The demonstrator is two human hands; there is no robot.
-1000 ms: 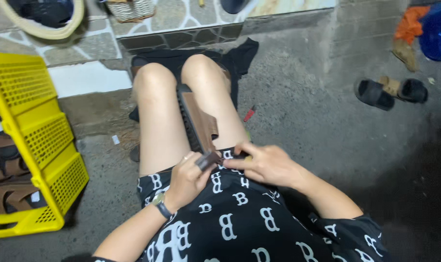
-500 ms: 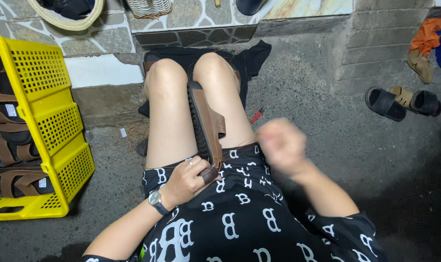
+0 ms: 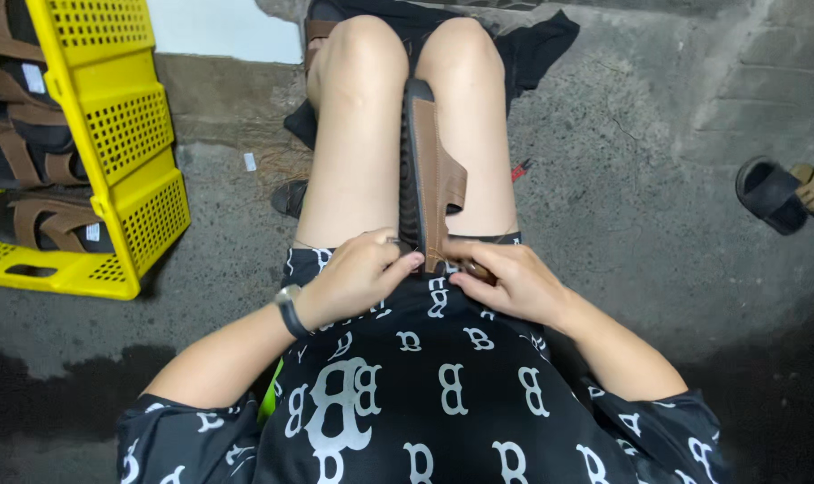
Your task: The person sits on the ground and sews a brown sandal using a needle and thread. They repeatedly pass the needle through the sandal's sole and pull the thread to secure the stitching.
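Brown sandal (image 3: 429, 179) is held on edge between the two bare thighs, black sole facing the left leg, straps facing the right leg, heel end down at the lap.

Left hand (image 3: 358, 276) is curled against the sandal's near end from the left; fingers are bunched together, fingertips (image 3: 411, 262) pressed on the sole edge. Watch (image 3: 288, 307) is worn on that wrist.

Right hand (image 3: 506, 280) is placed just right of the sandal's near end; fingers are bent and held close together, and a small dark object seems pinched under them. What it is cannot be told.

Yellow crate (image 3: 125, 134), stacked with more brown sandals (image 3: 39, 224), sits well left of the held sandal. A loose black sandal (image 3: 770, 193) lies far right of it on the concrete floor (image 3: 640, 206). Dark cloth (image 3: 523, 45) is spread beyond the knees.
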